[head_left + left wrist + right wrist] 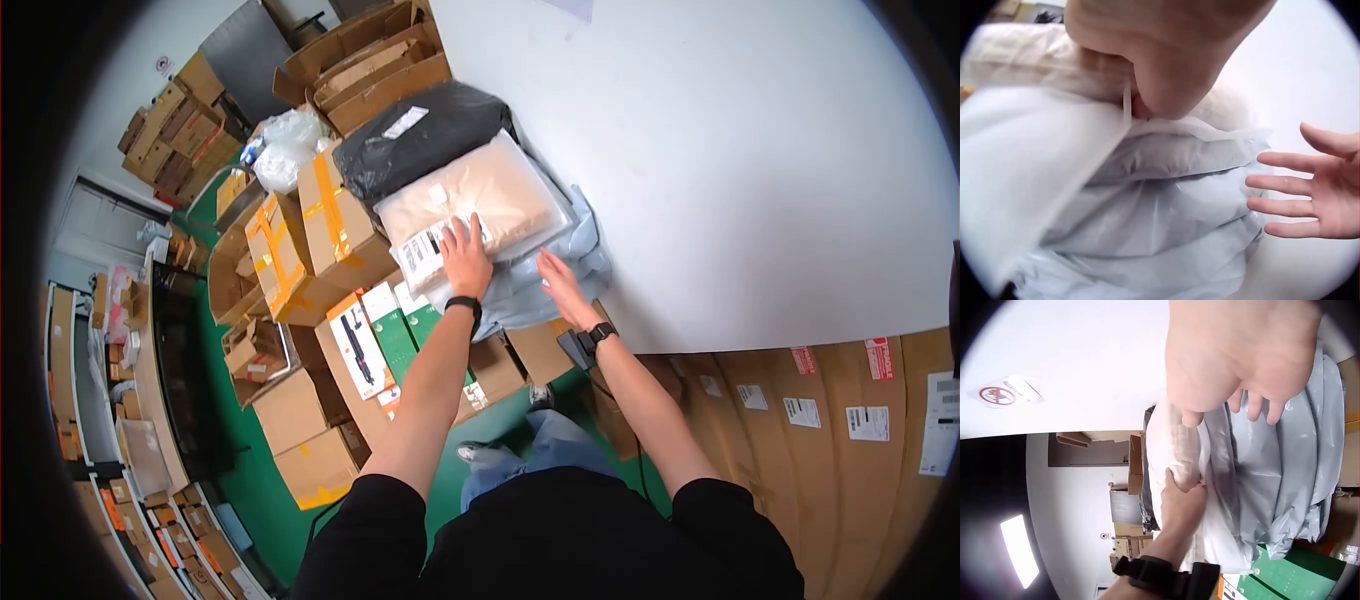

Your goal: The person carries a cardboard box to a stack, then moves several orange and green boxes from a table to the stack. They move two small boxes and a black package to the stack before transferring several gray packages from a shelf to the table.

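A beige item in a clear plastic bag [500, 190] lies on top of a stack, with a white barcode label on its near side. My left hand [468, 262] grips its near edge, fingers spread over the label and thumb down at the side. Beneath it are pale grey plastic mailer bags [1166, 212], wrinkled and bulging. Beside the stack's right end, my right hand [562, 285] is held with straight fingers, palm toward the bags, holding nothing. In the left wrist view, the right hand's fingertips [1260, 181] are close to the grey bags.
Behind the beige package lies a black plastic-wrapped parcel [430, 130]. Taped cardboard boxes [335, 215] and green-and-white boxes [395, 310] stand left and in front. A large white panel [760, 150] rises at right, with labelled flat cartons [820, 440] below.
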Available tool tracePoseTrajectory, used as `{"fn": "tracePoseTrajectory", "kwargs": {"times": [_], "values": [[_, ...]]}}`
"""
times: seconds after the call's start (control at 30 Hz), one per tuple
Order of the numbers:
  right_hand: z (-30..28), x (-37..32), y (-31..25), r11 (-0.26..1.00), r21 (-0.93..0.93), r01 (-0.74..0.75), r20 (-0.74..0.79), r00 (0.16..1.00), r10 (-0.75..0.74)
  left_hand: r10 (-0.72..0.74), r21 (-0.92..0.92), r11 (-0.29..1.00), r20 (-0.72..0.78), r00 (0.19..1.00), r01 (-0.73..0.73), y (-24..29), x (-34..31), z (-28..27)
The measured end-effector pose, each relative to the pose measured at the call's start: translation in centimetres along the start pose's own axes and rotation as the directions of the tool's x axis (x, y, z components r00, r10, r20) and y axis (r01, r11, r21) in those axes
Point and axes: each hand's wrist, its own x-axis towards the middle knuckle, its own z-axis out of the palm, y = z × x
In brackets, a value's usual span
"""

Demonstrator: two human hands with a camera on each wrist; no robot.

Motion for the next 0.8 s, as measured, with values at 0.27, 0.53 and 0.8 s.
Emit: {"fn": "tracePoseTrajectory", "kwargs": {"times": [0.27,0.53,0.8], "values": [[-0.3,1.0,3.2,0.965,-0.243,0.103,-0.049,0.992,-0.119,0.109,-0.206,0.978,0.336,0.936,-0.040,-6.4,-0.6,-5.7],[-1.4,-1.0,16.5,0.846,-0.529,-0.066,-0.064,0.997,0.037,-0.520,-0.242,0.731,0.407,0.751,0.638,-20.5,-38.4,-9.0],[4.6,-7.5,24.7,0.303,-0.921,0.247,0.343,0.882,0.322,-0.649,0.230,-0.319,0.654,-0.389,0.919,-17.2,-93.6,-20.5]]}}
